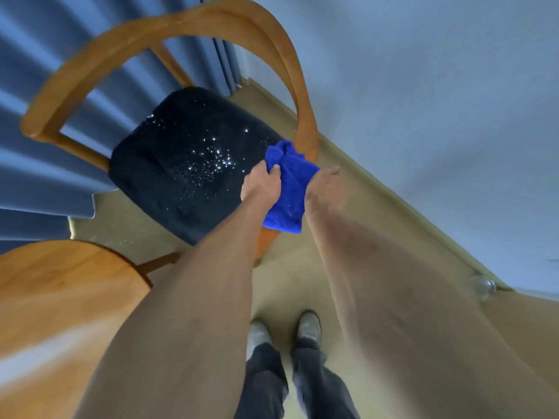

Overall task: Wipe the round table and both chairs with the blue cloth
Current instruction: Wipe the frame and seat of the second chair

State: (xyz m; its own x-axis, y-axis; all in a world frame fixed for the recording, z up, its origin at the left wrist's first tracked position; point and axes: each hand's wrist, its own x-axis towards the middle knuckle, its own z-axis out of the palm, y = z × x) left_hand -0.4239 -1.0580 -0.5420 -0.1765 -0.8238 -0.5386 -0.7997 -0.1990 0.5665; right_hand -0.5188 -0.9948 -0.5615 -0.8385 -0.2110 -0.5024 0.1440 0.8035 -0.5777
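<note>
Scanning left to right: round orange-brown wooden desk (60, 285) pokes in at bottom left, just beside the chair with the curved wooden frame (169, 28) and its dark padded seat (169, 173), which is speckled with bright specks near its right edge. Bright blue cloth (287, 189) hangs bunched over the seat's right edge, by the frame's right upright. Left hand (261, 184) pinches the cloth's upper fold, fingers (275, 170) curled into it. Right hand (325, 184) is against the cloth's right side; cannot tell whether it grips.

Risks, my read:
- Loose lower half drags, smears specks onto the floor.
- One-handed pinch slips, cloth drops.
- Bunched cloth gives little contact, misses specks.
</note>
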